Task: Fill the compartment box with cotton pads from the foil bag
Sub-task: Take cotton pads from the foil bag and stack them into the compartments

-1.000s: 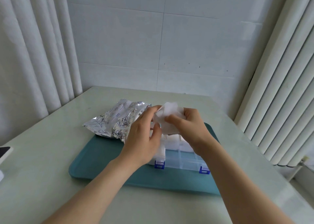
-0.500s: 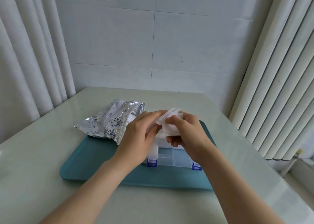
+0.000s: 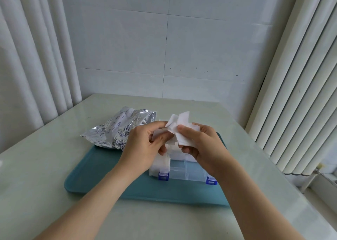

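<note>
Both hands hold a bunch of white cotton pads [image 3: 179,125] above the clear compartment box [image 3: 184,171]. My left hand [image 3: 145,146] pinches the pads from the left, my right hand [image 3: 200,145] grips them from the right. The box has blue latches and sits on a teal tray [image 3: 102,177]; white pads fill its left compartments, and my hands hide its far part. The crinkled foil bag [image 3: 118,130] lies open at the tray's back left, just left of my left hand.
The tray rests on a pale green table [image 3: 45,167] set in a corner. White curtains hang on the left, and a ribbed white radiator [image 3: 300,94] stands close on the right. A tiled wall is behind.
The pads have been pulled apart and fanned out between my hands, which stay above the box. The camera view has shifted slightly.
</note>
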